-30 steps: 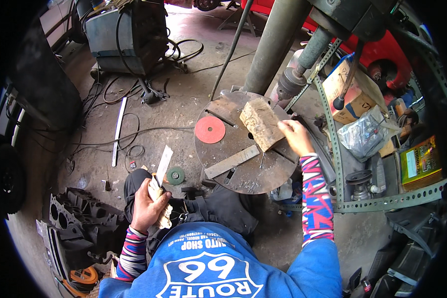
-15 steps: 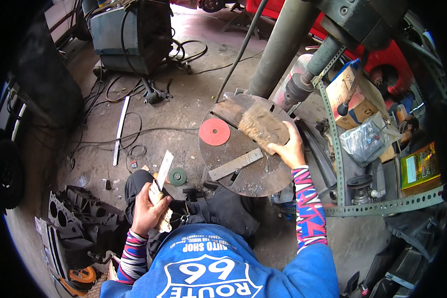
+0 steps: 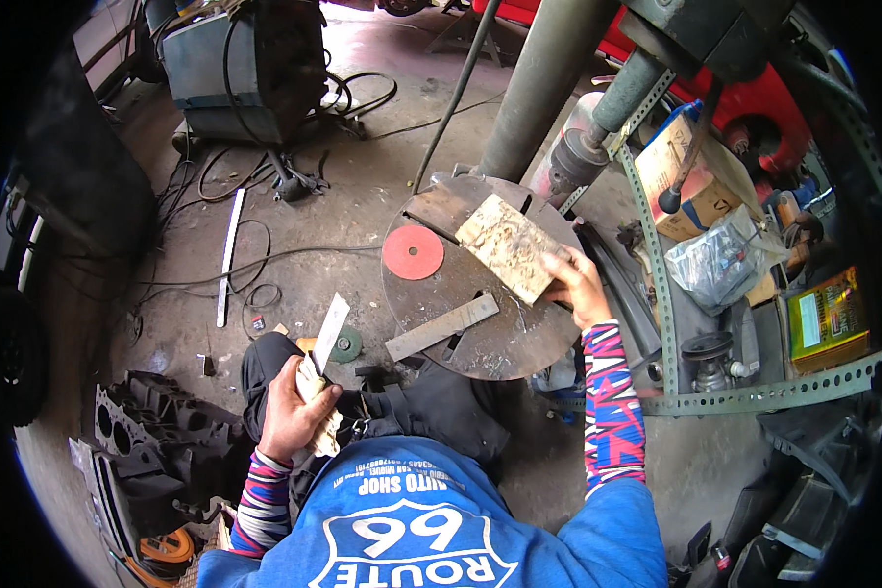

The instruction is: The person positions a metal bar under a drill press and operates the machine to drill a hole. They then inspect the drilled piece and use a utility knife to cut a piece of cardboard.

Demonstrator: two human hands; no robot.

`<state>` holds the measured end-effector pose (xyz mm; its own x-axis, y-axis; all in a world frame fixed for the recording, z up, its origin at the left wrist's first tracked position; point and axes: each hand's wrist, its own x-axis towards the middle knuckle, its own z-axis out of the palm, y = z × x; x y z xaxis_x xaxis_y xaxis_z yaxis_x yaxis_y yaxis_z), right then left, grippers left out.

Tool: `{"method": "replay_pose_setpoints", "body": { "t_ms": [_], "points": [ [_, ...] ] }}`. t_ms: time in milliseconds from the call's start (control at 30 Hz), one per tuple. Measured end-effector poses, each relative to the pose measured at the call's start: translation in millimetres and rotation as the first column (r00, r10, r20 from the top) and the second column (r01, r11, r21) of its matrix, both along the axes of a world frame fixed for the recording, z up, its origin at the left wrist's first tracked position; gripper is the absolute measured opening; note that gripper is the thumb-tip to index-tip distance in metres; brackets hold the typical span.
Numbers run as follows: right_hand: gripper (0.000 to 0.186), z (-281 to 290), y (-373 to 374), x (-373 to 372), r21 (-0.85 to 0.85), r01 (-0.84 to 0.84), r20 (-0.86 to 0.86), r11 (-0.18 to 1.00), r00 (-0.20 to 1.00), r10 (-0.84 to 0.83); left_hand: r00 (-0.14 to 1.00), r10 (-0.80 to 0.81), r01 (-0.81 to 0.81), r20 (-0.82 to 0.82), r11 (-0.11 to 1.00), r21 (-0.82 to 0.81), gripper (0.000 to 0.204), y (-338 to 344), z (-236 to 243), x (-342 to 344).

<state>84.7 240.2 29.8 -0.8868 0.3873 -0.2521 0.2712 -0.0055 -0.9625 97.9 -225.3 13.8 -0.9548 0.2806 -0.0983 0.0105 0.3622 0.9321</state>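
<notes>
In my left hand, closed above my left thigh, is a flat metal strip wrapped at its lower end in a pale rag. My right hand grips the right end of a rough, pale wooden block, its worn face up, over the round metal drill-press table. I cannot tell whether the block touches the table. Left of it on the table lies a red abrasive disc. Nearer me a flat metal bar rests there at a slant, with metal shavings about.
Behind the table rises a thick column, with a drill chuck at upper right. A metal shelf holds boxes and a plastic bag. Cables cross the floor. Engine parts lie at lower left.
The wooden block has turned from its darker brown side to its paler, rough face, still in my right hand. My left hand keeps its hold; the view has shifted slightly.
</notes>
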Motion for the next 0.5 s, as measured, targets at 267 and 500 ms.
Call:
{"method": "replay_pose_setpoints", "body": {
  "t_ms": [267, 500],
  "points": [
    [0.068, 4, 8, -3, 0.183, 0.096, 0.144, 0.978, 0.982, -0.124, 0.999, -0.041, 0.041, -0.020, 0.999, 0.019, 0.036, 1, 1, -2],
    [0.075, -17, 28, -3, -0.305, 0.056, 0.383, 0.951, 0.921, 0.069, 0.997, -0.072, 0.072, 0.006, 0.997, 0.008, 0.039, 4, 8, 1]
  ]
}}
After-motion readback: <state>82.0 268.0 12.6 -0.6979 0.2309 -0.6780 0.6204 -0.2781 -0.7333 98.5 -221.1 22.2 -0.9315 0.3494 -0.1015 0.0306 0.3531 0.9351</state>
